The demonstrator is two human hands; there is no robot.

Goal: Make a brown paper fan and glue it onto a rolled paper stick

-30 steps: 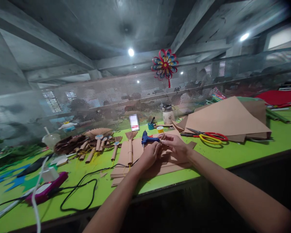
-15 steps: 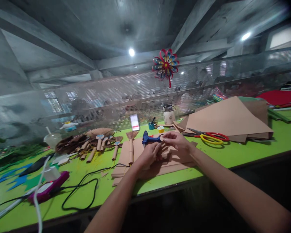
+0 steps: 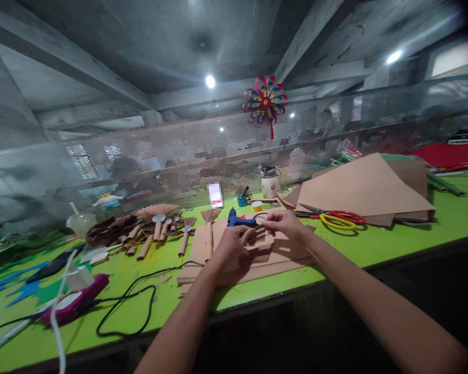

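My left hand point(image 3: 234, 245) and my right hand point(image 3: 285, 225) work close together above a stack of brown kraft paper point(image 3: 222, 270). The left thumb and fingers are closed; whatever they grip is too small and shaded to name. A pinch of the right fingertips faces them, and what it holds is also unclear. Just beyond the left hand lies a blue hot glue gun point(image 3: 239, 220), partly covered by it. To the left rests a small brown paper broom shape point(image 3: 209, 234) with a fanned, pleated top.
Scissors point(image 3: 337, 221) with red and yellow handles lie right, before large kraft sheets point(image 3: 368, 189). A lidded jug point(image 3: 270, 183), a teal pot point(image 3: 242, 200) and a yellow tape roll point(image 3: 257, 206) stand behind. Left are several paper fans point(image 3: 158, 214), a black cord point(image 3: 152, 306) and a purple power strip point(image 3: 78, 301).
My hands have drawn slightly apart, opening a small gap between the fingertips. A dark curved cord behind the right fingers now shows more. The view has shifted a little.
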